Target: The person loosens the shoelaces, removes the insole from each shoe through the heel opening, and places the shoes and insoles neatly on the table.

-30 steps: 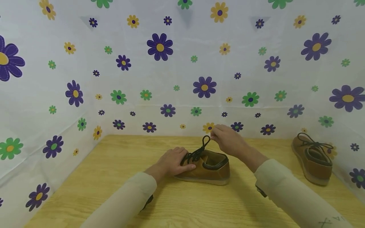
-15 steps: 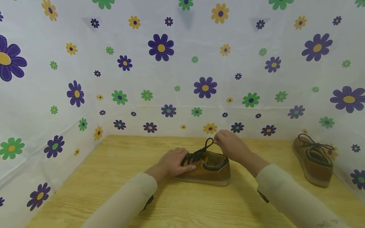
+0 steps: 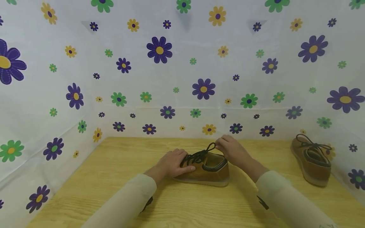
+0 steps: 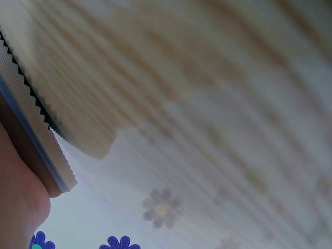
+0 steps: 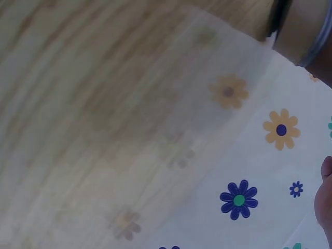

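Observation:
A brown leather shoe [image 3: 212, 174] with a dark padded collar lies sideways on the table, toe to the left. My left hand [image 3: 172, 162] grips its front, thumb along the near side and fingers over the top, hiding the toe. Between the fingertips of my right hand [image 3: 232, 148], a dark shoelace [image 3: 210, 147] is pinched, its loop drawn up and back over the shoe opening. In the left wrist view, the ridged sole [image 4: 39, 111] shows beside part of the left hand [image 4: 21, 197]. The right wrist view catches the shoe's heel [image 5: 301, 31] and a bit of the right hand [image 5: 324, 199].
A matching brown shoe [image 3: 316, 167], its laces tied in a bow, stands at the right edge of the wooden table [image 3: 182, 205]. White flower-print sheets [image 3: 182, 72] close off the back and both sides.
My right hand has come down and slightly to the right with the lace, and the loop leans lower toward the heel. The left hand stays on the shoe's front.

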`<state>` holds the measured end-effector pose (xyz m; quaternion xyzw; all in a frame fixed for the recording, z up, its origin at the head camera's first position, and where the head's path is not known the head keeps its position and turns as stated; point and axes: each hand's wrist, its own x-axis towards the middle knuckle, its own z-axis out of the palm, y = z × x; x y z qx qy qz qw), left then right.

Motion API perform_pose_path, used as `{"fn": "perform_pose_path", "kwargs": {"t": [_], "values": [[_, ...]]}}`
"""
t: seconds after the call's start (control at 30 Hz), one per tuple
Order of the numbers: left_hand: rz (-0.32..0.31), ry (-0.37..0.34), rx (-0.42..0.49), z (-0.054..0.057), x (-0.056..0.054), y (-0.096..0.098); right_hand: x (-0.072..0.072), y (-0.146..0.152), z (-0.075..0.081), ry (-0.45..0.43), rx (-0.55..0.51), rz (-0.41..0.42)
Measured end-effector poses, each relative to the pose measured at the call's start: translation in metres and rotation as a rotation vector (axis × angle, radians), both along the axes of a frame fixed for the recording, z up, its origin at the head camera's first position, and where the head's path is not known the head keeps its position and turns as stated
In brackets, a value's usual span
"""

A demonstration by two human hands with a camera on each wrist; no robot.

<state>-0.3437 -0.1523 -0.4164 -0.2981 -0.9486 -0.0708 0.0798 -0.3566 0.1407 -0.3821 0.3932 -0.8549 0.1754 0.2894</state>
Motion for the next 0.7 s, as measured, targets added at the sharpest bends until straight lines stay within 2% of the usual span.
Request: {"fn": "perform_pose_path", "kwargs": {"t": [0.17,0.33,0.53,0.7], "values": [[0.001,-0.009,-0.008,-0.001,0.002,-0.001,0.004,0.005,-0.013,-0.004,0.024,-0.044],[0.006,-0.006,-0.015,-0.001,0.002,-0.001,0.005,0.006,-0.021,0.047,0.014,-0.065],[0.010,-0.018,-0.012,0.001,0.001,0.000,0.004,0.006,-0.021,0.078,-0.032,-0.032],[-0.008,-0.039,0.032,0.001,0.001,-0.001,0.006,0.005,-0.021,0.029,-0.028,-0.029]]}}
